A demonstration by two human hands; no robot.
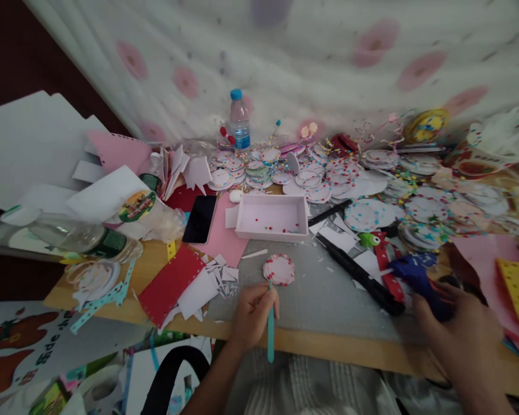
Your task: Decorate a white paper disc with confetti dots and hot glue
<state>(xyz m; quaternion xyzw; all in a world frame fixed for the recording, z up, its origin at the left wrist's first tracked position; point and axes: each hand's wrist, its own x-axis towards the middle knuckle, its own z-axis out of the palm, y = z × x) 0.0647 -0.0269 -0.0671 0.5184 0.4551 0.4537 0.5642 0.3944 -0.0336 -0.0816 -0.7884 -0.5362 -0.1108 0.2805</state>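
Note:
Between the thumb and fingers of my left hand (256, 314) is a slim teal stick (270, 337), pinched upright near the table's front edge. The stick's upper tip meets the lower rim of a small round white paper disc (279, 269) edged with red dots; whether the two are joined I cannot tell. At the right, my right hand (462, 328) is closed around a dark blue glue gun (424, 282), its pale nozzle pointing left. Behind the disc stands an open white paper box (271, 214) with a few tiny red dots inside.
Piles of dotted paper discs (311, 173) line the back, beside a water bottle (240, 124). A black tool (358, 276) lies on the grey mat (315, 305). Left of the box are a phone (200, 219), red paper (172, 285), paper scraps and a lying bottle (82, 236).

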